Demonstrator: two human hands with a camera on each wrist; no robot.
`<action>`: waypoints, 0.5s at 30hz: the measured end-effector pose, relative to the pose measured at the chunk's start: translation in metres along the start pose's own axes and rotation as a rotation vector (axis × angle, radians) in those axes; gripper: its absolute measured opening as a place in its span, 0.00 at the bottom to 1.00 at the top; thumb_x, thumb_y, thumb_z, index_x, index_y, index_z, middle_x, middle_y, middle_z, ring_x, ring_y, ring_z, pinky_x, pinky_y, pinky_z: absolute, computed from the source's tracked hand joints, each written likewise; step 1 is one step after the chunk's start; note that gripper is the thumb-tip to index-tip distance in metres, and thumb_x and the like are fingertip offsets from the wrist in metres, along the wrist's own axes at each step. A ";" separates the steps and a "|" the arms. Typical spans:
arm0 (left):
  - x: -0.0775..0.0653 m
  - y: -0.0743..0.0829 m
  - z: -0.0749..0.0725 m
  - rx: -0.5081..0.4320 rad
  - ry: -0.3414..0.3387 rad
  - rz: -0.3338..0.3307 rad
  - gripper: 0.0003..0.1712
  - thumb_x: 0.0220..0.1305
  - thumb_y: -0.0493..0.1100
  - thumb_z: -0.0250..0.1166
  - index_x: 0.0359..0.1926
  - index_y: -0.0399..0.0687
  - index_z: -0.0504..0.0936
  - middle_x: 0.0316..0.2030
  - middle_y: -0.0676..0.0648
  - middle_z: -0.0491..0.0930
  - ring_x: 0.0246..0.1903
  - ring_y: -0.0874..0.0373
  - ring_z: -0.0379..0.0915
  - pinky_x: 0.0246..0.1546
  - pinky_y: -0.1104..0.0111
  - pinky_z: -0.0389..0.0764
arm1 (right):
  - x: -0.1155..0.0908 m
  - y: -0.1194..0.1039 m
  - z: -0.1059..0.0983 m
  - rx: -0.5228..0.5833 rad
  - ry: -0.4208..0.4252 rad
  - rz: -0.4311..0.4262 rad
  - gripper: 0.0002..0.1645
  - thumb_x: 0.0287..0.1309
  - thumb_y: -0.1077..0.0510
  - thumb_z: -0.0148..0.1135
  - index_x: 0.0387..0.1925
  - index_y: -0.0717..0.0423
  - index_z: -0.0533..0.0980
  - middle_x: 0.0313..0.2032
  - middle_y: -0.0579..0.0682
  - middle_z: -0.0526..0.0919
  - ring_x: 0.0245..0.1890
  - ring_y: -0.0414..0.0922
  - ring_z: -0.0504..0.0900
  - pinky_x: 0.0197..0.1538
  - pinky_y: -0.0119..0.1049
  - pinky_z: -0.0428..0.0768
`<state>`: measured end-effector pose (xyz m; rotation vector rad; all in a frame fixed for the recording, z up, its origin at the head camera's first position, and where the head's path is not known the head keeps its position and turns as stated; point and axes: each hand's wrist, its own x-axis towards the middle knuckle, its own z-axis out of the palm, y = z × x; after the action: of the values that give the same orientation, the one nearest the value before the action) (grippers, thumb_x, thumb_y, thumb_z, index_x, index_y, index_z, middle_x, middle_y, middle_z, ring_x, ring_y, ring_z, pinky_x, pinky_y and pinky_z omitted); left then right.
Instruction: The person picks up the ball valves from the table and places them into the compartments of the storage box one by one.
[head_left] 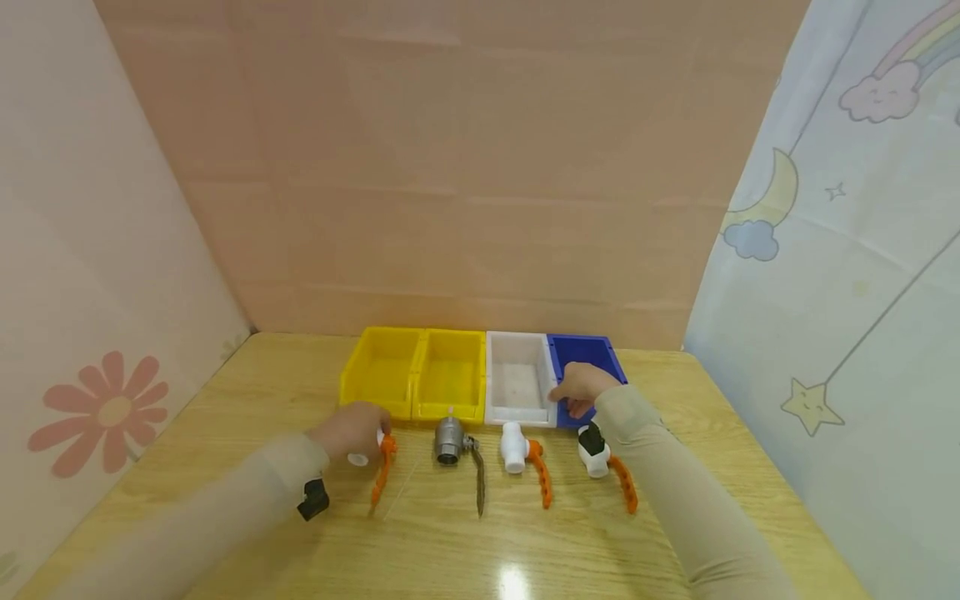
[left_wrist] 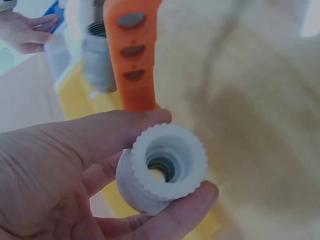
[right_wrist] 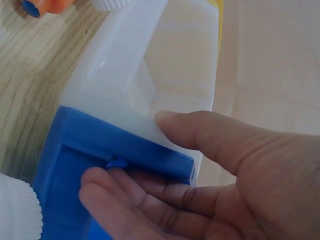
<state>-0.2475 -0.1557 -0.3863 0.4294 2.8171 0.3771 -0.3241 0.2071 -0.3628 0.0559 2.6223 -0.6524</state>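
Note:
My left hand [head_left: 351, 432] holds a white plastic ball valve [left_wrist: 192, 160] with an orange lever handle [left_wrist: 132, 60], in front of the far-left yellow bin. In the left wrist view, thumb and fingers pinch the valve body, its ribbed open end facing the camera. At the right, my right hand [head_left: 585, 385] grips the adjoining walls of the blue bin [right_wrist: 107, 132] and the white bin [right_wrist: 115, 60]. Its thumb lies on the white bin's side; its fingers curl inside the blue one.
Two yellow bins [head_left: 450, 412] stand left of the white bin, all in one row. On the wooden table before them lie a metal valve [head_left: 449, 437], a white valve with orange handle [head_left: 514, 450] and another [head_left: 596, 462] with a black patch, near my right forearm.

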 end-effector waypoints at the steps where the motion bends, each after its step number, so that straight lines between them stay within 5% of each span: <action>1: 0.000 0.002 -0.006 0.003 -0.011 0.001 0.18 0.44 0.34 0.75 0.39 0.44 0.83 0.38 0.46 0.82 0.33 0.55 0.74 0.31 0.64 0.79 | -0.001 0.000 0.000 -0.005 0.002 0.001 0.18 0.60 0.55 0.65 0.41 0.66 0.75 0.31 0.57 0.82 0.27 0.47 0.84 0.34 0.35 0.84; 9: 0.002 0.021 -0.061 0.102 -0.023 0.019 0.16 0.49 0.35 0.71 0.42 0.47 0.82 0.37 0.47 0.81 0.29 0.55 0.73 0.27 0.66 0.77 | -0.002 -0.001 -0.001 -0.011 0.005 -0.004 0.16 0.59 0.55 0.65 0.39 0.66 0.75 0.30 0.57 0.82 0.27 0.48 0.84 0.34 0.36 0.84; 15: 0.008 0.034 -0.100 0.080 -0.019 0.003 0.19 0.51 0.35 0.69 0.46 0.44 0.81 0.40 0.42 0.80 0.29 0.55 0.74 0.26 0.69 0.77 | -0.002 -0.001 0.000 -0.021 0.003 -0.010 0.15 0.59 0.55 0.65 0.36 0.65 0.76 0.28 0.57 0.82 0.26 0.48 0.84 0.33 0.36 0.84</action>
<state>-0.2756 -0.1431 -0.2847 0.4517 2.8208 0.2599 -0.3225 0.2065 -0.3618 0.0368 2.6333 -0.6284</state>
